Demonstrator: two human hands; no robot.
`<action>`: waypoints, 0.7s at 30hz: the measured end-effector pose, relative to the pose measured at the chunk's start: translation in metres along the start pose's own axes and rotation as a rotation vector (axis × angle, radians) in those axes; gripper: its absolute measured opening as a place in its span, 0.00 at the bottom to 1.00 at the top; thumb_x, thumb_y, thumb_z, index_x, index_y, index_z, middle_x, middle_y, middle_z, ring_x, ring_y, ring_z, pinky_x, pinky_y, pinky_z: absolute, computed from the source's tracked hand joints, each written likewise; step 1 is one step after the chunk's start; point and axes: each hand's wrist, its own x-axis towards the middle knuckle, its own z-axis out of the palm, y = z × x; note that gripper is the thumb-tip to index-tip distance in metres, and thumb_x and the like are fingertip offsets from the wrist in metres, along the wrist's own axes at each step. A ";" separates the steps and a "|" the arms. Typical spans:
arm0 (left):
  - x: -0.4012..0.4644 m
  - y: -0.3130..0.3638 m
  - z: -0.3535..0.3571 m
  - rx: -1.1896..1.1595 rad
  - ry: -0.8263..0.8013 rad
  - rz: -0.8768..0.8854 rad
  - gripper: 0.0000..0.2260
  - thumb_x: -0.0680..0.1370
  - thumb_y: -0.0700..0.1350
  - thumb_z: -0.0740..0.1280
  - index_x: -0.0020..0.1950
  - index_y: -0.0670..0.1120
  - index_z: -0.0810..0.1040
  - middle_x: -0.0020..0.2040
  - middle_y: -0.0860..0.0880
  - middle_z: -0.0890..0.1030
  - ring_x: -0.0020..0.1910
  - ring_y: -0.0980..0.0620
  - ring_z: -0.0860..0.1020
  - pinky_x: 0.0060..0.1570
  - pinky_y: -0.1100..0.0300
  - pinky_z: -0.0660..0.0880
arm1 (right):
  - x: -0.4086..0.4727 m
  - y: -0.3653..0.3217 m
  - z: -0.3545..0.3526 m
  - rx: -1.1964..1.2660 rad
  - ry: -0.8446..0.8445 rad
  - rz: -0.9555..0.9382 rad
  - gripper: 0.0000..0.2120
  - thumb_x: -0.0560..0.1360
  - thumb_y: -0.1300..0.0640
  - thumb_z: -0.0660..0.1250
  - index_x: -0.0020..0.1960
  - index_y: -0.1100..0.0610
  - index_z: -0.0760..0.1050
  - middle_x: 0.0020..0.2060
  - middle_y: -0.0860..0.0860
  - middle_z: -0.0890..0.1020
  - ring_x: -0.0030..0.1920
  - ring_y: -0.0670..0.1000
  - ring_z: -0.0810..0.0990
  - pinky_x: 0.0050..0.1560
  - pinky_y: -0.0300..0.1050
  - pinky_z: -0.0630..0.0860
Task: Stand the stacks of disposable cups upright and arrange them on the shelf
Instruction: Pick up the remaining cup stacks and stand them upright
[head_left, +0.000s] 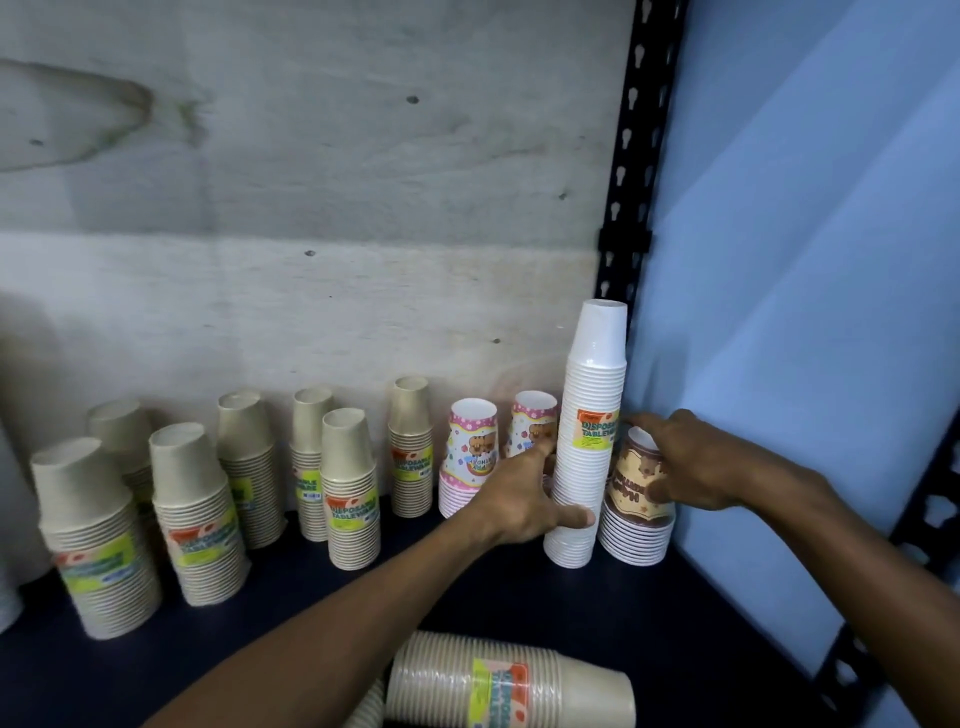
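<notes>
Lying beige stack (511, 683): the nearest thing, a wrapped stack of beige paper cups on its side at the front edge of the dark shelf board (467, 597), below and nearer than both hands, with a green and orange label facing up.
Left hand (524, 499): reaches in from the lower left; thumb lies across the lower front of the tall white stack, fingers go round its left side and behind it, so the hand grips that stack.
Tall white stack (589, 436): white cups stacked upside down, upright, leaning slightly; an orange and green "Disposable Tableware" label sits above the left hand's grip.
Right hand (685, 462): comes in from the right; fingers curl over the top and front of the brown printed stack, holding it.
Brown printed stack (636, 514): short, upright, just right of the white stack and touching or almost touching it, with the blue side wall (805, 312) just beyond.
Pink printed stacks (467, 457): two short ones, just left of the left hand's grip and slightly farther back.
Beige upright stacks (348, 488): several in a staggered row, well left of the grip, most bearing the same label.
Back panel (311, 208): pale plywood behind everything.
Black upright post (634, 156): slotted metal, above and behind the white stack.
</notes>
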 end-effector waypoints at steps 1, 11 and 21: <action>0.000 0.001 0.000 -0.011 -0.004 -0.015 0.38 0.69 0.47 0.79 0.74 0.49 0.65 0.66 0.51 0.78 0.61 0.51 0.79 0.63 0.56 0.75 | -0.002 -0.001 -0.001 -0.006 -0.003 0.014 0.42 0.69 0.54 0.75 0.76 0.49 0.56 0.63 0.57 0.70 0.60 0.59 0.77 0.57 0.51 0.78; -0.044 0.021 -0.042 0.054 0.058 -0.088 0.26 0.69 0.46 0.79 0.63 0.46 0.73 0.51 0.52 0.78 0.45 0.55 0.77 0.51 0.59 0.80 | -0.045 -0.018 -0.011 -0.180 -0.042 0.168 0.36 0.71 0.45 0.72 0.65 0.54 0.52 0.59 0.58 0.65 0.56 0.60 0.75 0.53 0.50 0.75; -0.135 0.012 -0.099 0.299 -0.079 -0.359 0.12 0.76 0.53 0.71 0.48 0.45 0.79 0.38 0.47 0.76 0.38 0.52 0.76 0.36 0.61 0.81 | -0.102 -0.088 -0.005 0.021 -0.562 -0.151 0.33 0.68 0.40 0.75 0.65 0.46 0.63 0.56 0.47 0.76 0.47 0.47 0.79 0.48 0.40 0.78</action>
